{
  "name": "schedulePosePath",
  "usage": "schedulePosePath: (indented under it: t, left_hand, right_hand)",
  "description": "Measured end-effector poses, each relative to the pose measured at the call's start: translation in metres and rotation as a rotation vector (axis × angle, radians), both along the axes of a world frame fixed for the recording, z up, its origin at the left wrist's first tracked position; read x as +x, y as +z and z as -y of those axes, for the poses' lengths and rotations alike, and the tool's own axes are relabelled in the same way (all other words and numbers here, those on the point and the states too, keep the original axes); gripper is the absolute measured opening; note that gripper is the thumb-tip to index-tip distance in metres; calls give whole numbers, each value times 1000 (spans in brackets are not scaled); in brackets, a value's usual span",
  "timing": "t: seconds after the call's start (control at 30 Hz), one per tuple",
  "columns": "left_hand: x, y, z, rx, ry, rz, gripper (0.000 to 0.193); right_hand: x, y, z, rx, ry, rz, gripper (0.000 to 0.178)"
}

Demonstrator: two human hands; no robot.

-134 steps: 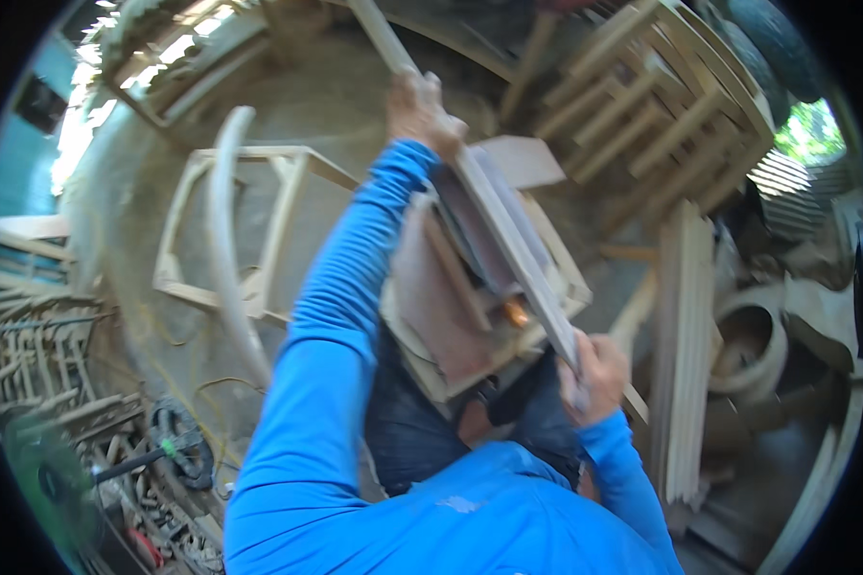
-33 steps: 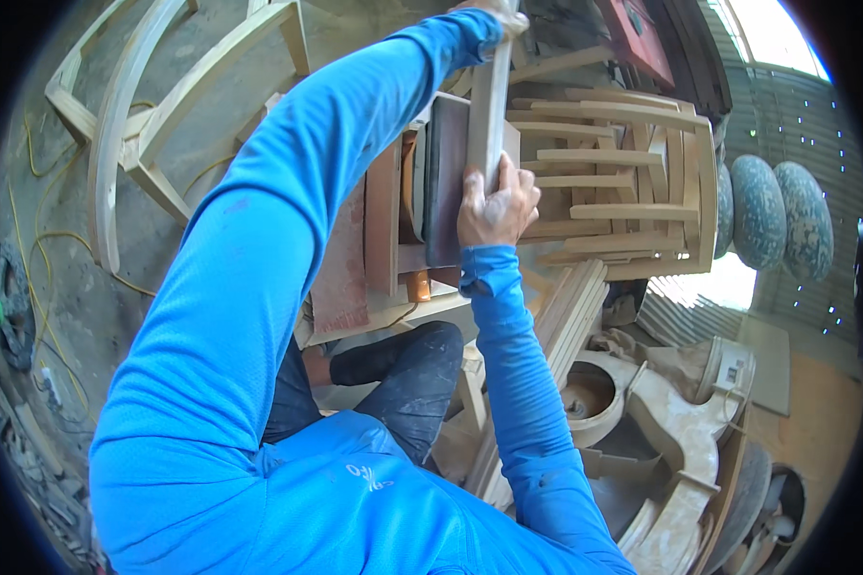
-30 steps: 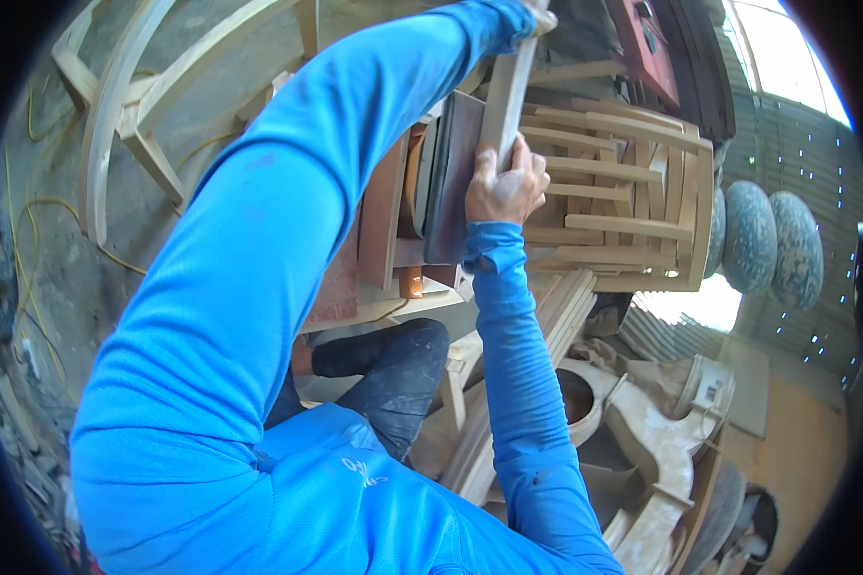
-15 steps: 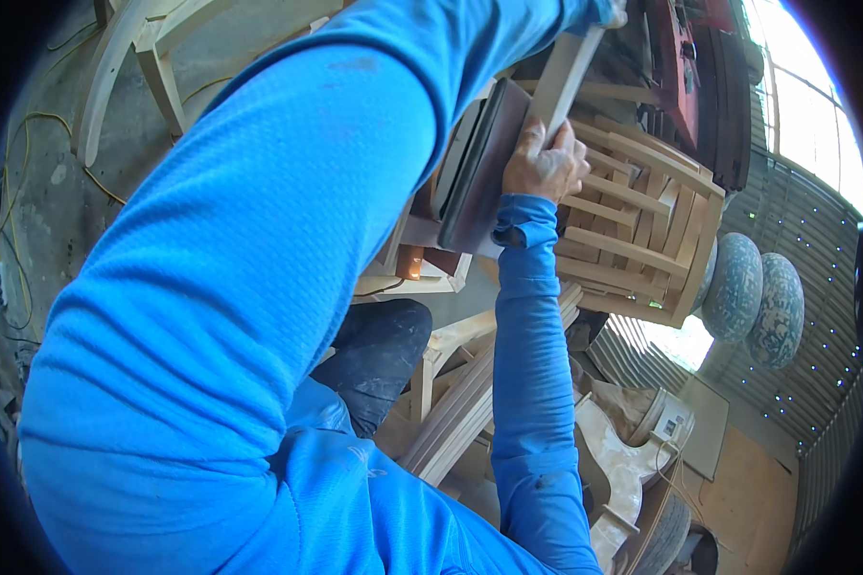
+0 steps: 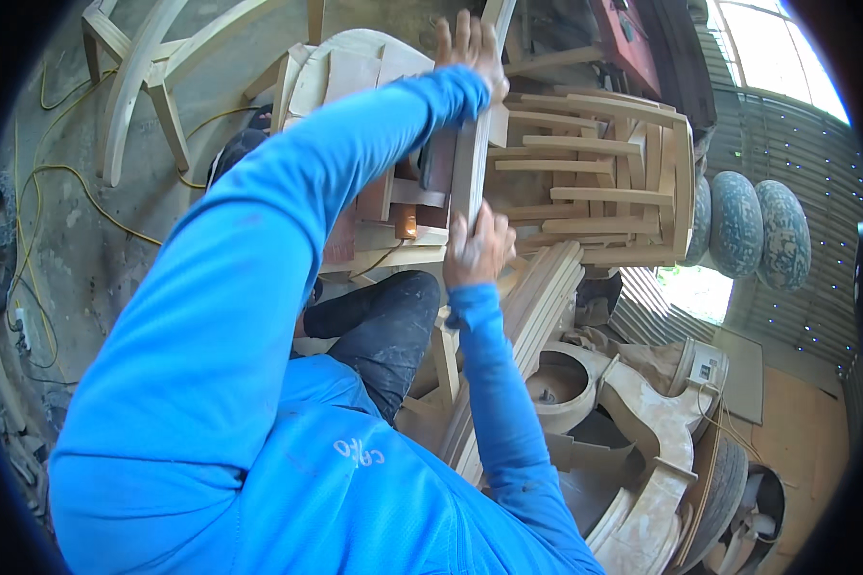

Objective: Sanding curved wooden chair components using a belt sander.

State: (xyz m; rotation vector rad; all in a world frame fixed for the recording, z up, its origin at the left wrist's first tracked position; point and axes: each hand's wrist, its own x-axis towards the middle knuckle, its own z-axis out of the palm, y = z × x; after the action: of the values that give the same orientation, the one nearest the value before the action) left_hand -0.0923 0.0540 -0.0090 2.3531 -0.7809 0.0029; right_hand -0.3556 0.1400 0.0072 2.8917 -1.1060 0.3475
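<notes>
A long pale wooden strip [image 5: 469,168] stands nearly upright in the picture, with both my hands on it. My left hand [image 5: 472,56] lies across its upper part, the fingers stretched out and spread apart. Around the strip's lower end are the fingers of my right hand [image 5: 479,251], closed. Just left of the strip, partly hidden behind my left forearm, is a dark brown block-like piece [image 5: 438,165]. An orange-brown cylinder [image 5: 406,222] sits below that piece.
Slatted wooden frames [image 5: 623,196] are stacked at right, beside mottled round rolls [image 5: 736,211]. Long boards [image 5: 523,321] lie by my right forearm. A dusty cast machine part [image 5: 642,412] stands lower right. Curved wooden legs [image 5: 136,96] and a yellow cord [image 5: 86,196] are at far left.
The strip and both hands have shifted left in the view, and the strip is more upright. My left hand's fingers now show spread. The view has also turned.
</notes>
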Motion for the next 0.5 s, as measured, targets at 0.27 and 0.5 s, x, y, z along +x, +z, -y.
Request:
schedulePosePath:
  t: [0.27,0.5]
  left_hand:
    - [-99,24,-99,193,-251,-129,93]
    - [-18,12,-59,118,-118,-119,91]
  right_hand:
    - [-105,41,-81,124,-7,-77,48]
    - [-10,29,-30,108,20,-24,46]
